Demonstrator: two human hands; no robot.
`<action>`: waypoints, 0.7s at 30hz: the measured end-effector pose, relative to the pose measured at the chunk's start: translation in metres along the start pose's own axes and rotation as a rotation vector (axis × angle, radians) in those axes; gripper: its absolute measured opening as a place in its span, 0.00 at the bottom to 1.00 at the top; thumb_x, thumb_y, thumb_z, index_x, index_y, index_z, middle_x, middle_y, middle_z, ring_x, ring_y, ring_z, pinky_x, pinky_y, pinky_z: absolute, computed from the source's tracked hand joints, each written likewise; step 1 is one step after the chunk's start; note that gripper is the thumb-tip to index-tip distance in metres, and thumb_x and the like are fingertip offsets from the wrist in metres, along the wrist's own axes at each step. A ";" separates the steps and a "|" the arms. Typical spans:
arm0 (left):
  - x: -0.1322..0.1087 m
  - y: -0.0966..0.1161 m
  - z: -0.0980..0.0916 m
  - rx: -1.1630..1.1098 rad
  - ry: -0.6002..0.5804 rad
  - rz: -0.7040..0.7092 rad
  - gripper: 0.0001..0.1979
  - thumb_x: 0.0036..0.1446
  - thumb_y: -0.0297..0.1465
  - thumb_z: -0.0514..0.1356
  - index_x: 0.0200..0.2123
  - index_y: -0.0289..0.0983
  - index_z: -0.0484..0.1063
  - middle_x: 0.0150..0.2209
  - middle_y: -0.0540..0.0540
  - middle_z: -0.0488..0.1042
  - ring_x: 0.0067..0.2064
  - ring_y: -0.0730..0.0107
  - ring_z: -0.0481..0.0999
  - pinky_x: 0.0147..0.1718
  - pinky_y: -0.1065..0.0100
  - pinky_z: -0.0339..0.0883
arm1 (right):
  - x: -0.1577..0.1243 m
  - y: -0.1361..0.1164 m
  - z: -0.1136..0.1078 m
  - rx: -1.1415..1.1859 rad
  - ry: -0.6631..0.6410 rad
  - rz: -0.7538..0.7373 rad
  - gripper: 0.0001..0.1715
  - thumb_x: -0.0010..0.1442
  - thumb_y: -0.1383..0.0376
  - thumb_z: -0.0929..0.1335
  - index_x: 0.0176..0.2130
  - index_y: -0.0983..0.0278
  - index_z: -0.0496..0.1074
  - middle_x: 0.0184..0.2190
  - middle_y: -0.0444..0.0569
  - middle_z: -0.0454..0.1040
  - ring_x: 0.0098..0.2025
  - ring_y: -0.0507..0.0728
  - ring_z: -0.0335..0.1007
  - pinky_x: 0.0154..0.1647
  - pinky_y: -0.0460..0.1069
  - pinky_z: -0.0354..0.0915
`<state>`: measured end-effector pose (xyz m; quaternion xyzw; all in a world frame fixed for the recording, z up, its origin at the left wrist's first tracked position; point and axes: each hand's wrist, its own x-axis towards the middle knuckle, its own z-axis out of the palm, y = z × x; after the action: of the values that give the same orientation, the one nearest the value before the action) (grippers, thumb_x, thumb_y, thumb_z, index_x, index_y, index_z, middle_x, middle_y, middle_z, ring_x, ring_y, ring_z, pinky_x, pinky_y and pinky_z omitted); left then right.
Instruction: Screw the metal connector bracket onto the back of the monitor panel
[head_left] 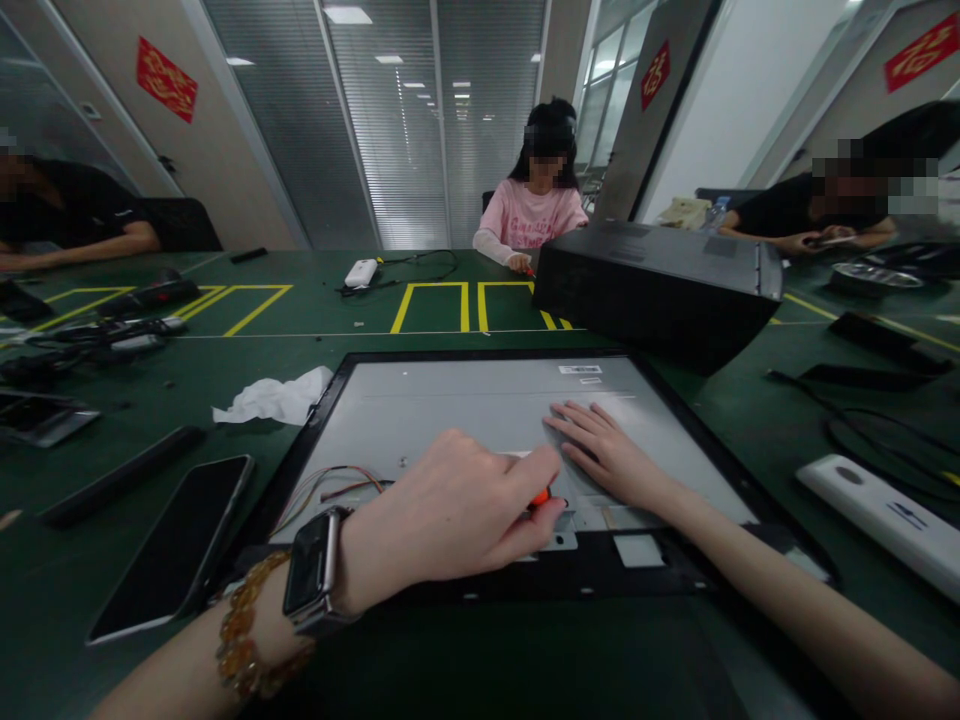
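Observation:
A flat panel (pixel 480 390) with a grey back and a black frame lies on the green table. Over its near middle, my left hand (pixel 480 505) is closed round a small orange tool (pixel 540 497), most of which the fingers hide. That wrist wears a watch and an amber bead bracelet. My right hand (pixel 604 455) rests flat on the panel to the right, fingers spread, holding nothing. Thin coloured wires (pixel 330 480) run over the panel's left part, and a metal bracket (pixel 562 540) shows beneath the left fingertips.
A phone (pixel 180 545), a black bar (pixel 124 475) and crumpled tissue (pixel 274 397) lie left. Behind the panel, right, stands a large black casing (pixel 652 290). A white device (pixel 885 515) and cables are at right. A person (pixel 532 215) sits opposite; others sit at both sides.

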<state>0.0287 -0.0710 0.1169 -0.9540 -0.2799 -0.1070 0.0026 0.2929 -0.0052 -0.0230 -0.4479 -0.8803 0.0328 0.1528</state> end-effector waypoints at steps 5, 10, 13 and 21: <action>-0.001 -0.003 0.006 -0.031 0.082 0.048 0.17 0.67 0.40 0.48 0.32 0.37 0.67 0.19 0.54 0.67 0.18 0.74 0.63 0.19 0.70 0.50 | 0.000 0.003 0.002 -0.024 -0.022 0.004 0.25 0.68 0.59 0.57 0.63 0.57 0.59 0.64 0.50 0.59 0.66 0.61 0.51 0.65 0.66 0.49; 0.000 -0.003 0.010 0.021 0.147 0.022 0.26 0.67 0.46 0.46 0.23 0.35 0.67 0.19 0.51 0.67 0.18 0.75 0.64 0.18 0.70 0.47 | -0.001 0.006 0.003 -0.026 -0.025 0.002 0.26 0.68 0.59 0.58 0.63 0.56 0.58 0.64 0.50 0.59 0.66 0.61 0.51 0.65 0.66 0.48; 0.000 -0.002 0.005 0.034 0.089 -0.022 0.22 0.63 0.45 0.50 0.24 0.36 0.67 0.21 0.50 0.67 0.20 0.72 0.64 0.19 0.69 0.48 | -0.001 0.006 0.002 -0.019 -0.030 0.000 0.26 0.68 0.59 0.57 0.63 0.56 0.58 0.65 0.50 0.59 0.66 0.62 0.51 0.65 0.66 0.48; 0.001 0.005 -0.005 -0.060 0.009 0.019 0.09 0.55 0.29 0.50 0.39 0.36 0.65 0.39 0.46 0.68 0.28 0.70 0.65 0.22 0.67 0.55 | -0.001 0.004 0.002 -0.001 -0.001 -0.009 0.25 0.68 0.60 0.58 0.62 0.58 0.59 0.64 0.52 0.60 0.66 0.62 0.51 0.64 0.67 0.49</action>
<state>0.0312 -0.0754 0.1219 -0.9558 -0.2677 -0.1196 -0.0236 0.2961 -0.0038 -0.0257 -0.4442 -0.8823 0.0321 0.1524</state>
